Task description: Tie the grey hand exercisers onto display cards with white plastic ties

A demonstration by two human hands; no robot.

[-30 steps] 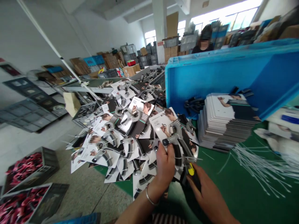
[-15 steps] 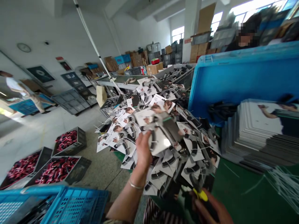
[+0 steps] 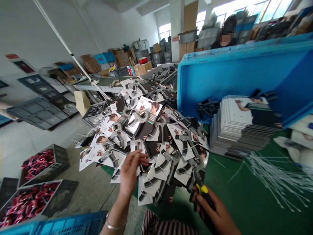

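My left hand (image 3: 130, 171) hovers over the near edge of a big pile of carded hand grippers (image 3: 149, 130), fingers loosely curled and holding nothing. My right hand (image 3: 214, 212) is at the bottom right, closed round a black tool with a yellow tip (image 3: 203, 192) that points at the pile. The pile covers the left end of the green table (image 3: 244, 202).
A stack of printed backing cards (image 3: 242, 127) stands right of the pile, in front of a tipped blue crate (image 3: 234, 71). White cable ties (image 3: 271, 174) lie scattered at right. Grey bins of red parts (image 3: 36, 182) sit on the floor. A person sits behind the crate.
My left hand put the carded gripper it held onto the pile and drew back toward me, empty. The camera swung back to the right.
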